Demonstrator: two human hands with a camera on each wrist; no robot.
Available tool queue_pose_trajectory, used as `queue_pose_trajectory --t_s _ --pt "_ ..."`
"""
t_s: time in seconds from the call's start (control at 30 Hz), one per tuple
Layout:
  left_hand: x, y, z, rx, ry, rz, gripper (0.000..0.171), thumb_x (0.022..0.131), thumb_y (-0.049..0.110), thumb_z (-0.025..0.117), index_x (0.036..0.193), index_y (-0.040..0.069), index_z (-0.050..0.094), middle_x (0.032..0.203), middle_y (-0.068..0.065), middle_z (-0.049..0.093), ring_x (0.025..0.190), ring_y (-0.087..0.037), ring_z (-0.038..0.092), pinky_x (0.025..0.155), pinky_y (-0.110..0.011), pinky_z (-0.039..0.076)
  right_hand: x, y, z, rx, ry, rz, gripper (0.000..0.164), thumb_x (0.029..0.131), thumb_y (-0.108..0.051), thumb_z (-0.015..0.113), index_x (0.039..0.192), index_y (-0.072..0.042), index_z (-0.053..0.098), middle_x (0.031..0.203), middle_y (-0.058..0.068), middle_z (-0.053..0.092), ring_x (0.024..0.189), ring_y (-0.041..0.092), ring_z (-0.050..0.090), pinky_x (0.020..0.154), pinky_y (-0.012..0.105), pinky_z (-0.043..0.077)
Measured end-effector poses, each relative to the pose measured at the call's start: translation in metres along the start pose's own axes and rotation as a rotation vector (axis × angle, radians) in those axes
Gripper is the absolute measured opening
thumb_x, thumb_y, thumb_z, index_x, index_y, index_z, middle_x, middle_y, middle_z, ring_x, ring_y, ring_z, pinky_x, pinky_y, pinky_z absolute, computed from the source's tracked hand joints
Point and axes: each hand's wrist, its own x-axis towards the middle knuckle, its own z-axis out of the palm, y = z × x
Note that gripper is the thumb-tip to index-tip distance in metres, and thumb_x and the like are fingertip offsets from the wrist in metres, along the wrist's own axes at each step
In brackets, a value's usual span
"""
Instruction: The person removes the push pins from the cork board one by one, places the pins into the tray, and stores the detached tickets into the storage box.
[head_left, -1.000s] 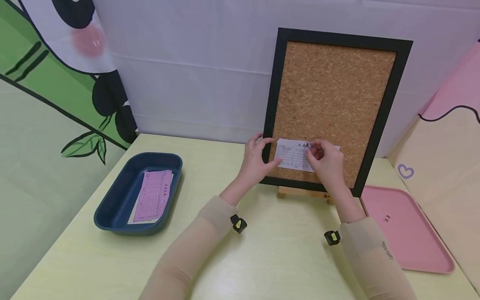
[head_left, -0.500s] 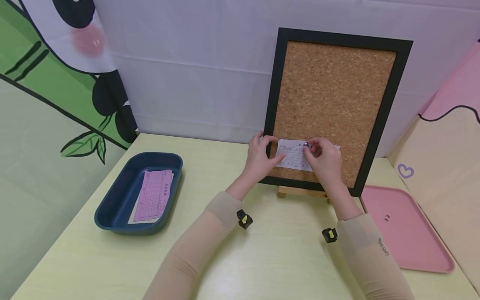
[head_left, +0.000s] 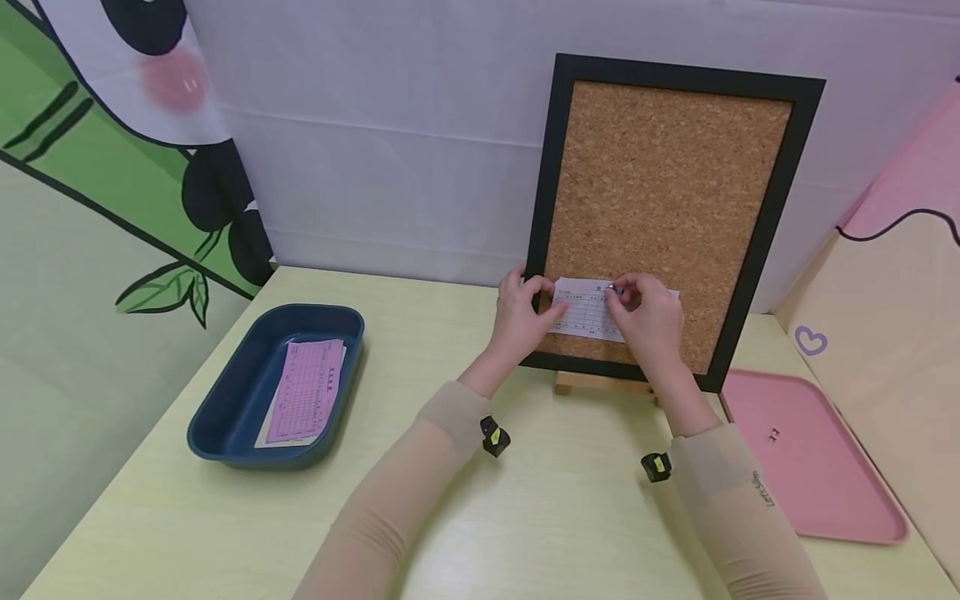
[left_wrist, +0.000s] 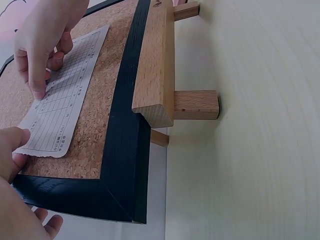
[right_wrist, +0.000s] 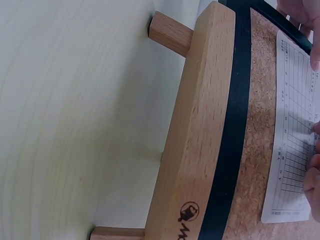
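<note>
A white printed form slip (head_left: 585, 311) lies sideways against the lower part of a black-framed corkboard (head_left: 667, 183). At the slip's left end, my left hand (head_left: 517, 315) holds it with thumb and index finger. Its other fingers reach behind the frame's left edge, as the left wrist view shows. My right hand (head_left: 651, 321) pinches a small shiny push pin (head_left: 611, 288) at the slip's upper edge, near the middle; the fingertips mostly hide the pin. The right wrist view shows the slip (right_wrist: 292, 140) flat over the cork, right fingers (right_wrist: 314, 185) on it.
A wooden easel (left_wrist: 155, 65) supports the board on the table. To the left, a dark blue tray (head_left: 202, 429) holds pink and white printed slips (head_left: 306, 392). At right, a pink tray (head_left: 832, 483) carries a few small shiny pins (head_left: 774, 435). A cloth backdrop (head_left: 390, 192) hangs behind.
My left hand has shifted slightly right, its thumb further over the slip. My right hand has moved slightly left and up, with the pin still between its fingertips.
</note>
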Motion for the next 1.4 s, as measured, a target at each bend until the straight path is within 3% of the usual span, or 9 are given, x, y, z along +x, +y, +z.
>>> queue_pose_trajectory --t_s 0.43,1.4 --pt "0.0006 0.0006 0.0045 -0.034 0.081 -0.001 0.015 0.087 0.026 0.068 0.083 0.012 0.063 0.137 -0.014 0.042 0.129 -0.030 0.035 0.105 -0.044 0.035 0.0029 0.0009 -0.0012 -0.048 -0.028 -0.010 0.015 0.084 -0.019 0.069 0.086 -0.004 0.067 0.072 0.007 0.060 0.062 0.020 0.054 0.055 0.031 0.037" --pt "0.0015 -0.0016 0.0068 -0.030 0.096 0.013 0.014 0.087 0.025 0.068 0.083 0.013 0.064 0.130 -0.011 0.045 0.120 -0.027 0.039 0.099 -0.042 0.037 0.0071 0.0072 0.0010 -0.026 0.003 -0.103 0.013 0.080 -0.013 0.070 0.080 -0.001 0.067 0.065 0.009 0.058 0.052 0.020 0.053 0.051 0.032 0.042"
